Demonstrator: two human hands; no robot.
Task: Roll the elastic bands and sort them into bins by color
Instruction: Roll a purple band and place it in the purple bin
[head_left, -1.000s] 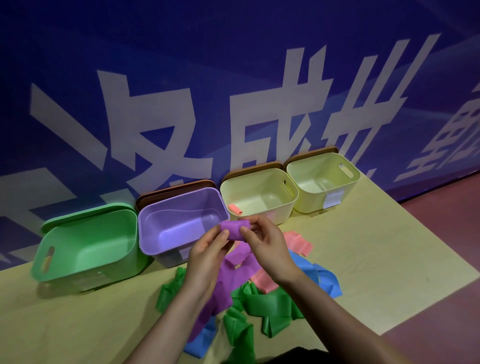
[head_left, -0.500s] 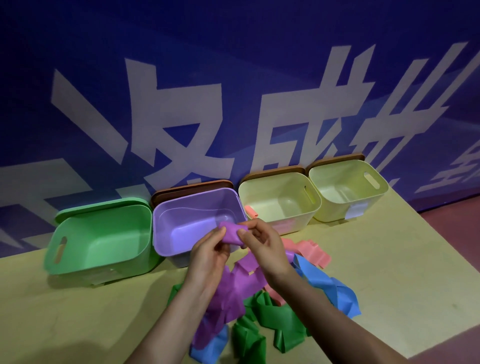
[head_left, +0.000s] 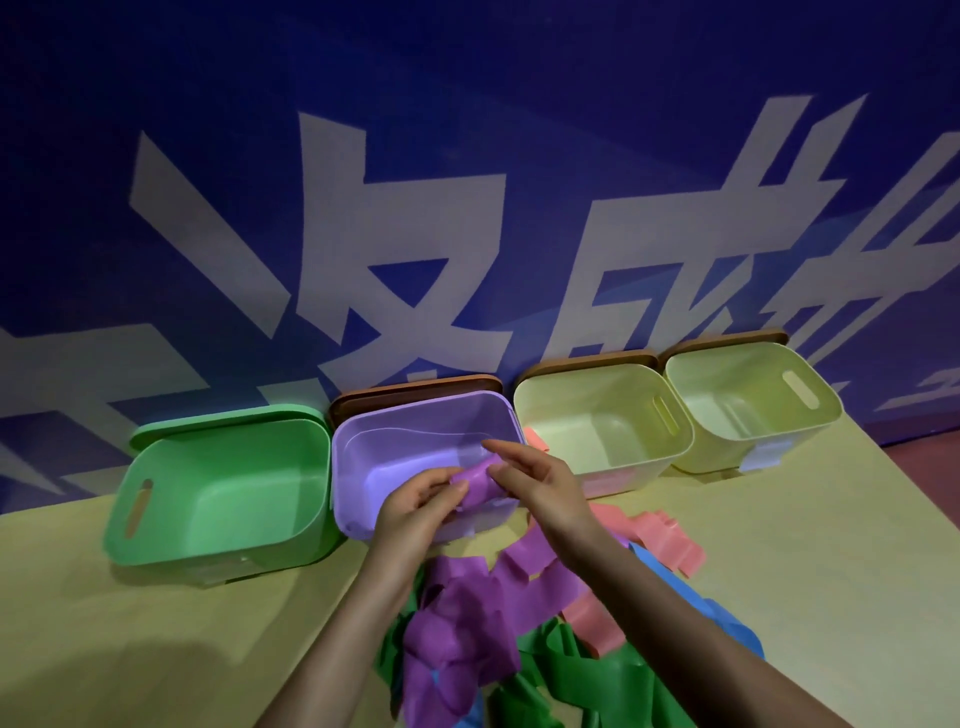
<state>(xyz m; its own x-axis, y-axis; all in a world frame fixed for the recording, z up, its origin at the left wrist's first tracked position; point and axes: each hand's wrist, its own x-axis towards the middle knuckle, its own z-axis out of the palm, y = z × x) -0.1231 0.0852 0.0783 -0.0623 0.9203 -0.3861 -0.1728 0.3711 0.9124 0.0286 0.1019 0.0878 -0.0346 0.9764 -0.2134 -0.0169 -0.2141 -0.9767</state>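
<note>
Purple band roll pinched by left hand and right hand beneath large white wall characters.

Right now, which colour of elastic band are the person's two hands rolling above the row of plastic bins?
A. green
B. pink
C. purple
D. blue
C: the left hand and right hand both pinch a partly rolled purple elastic band in front of the purple plastic bin, its loose tail trailing down to the pile on the table.
</note>
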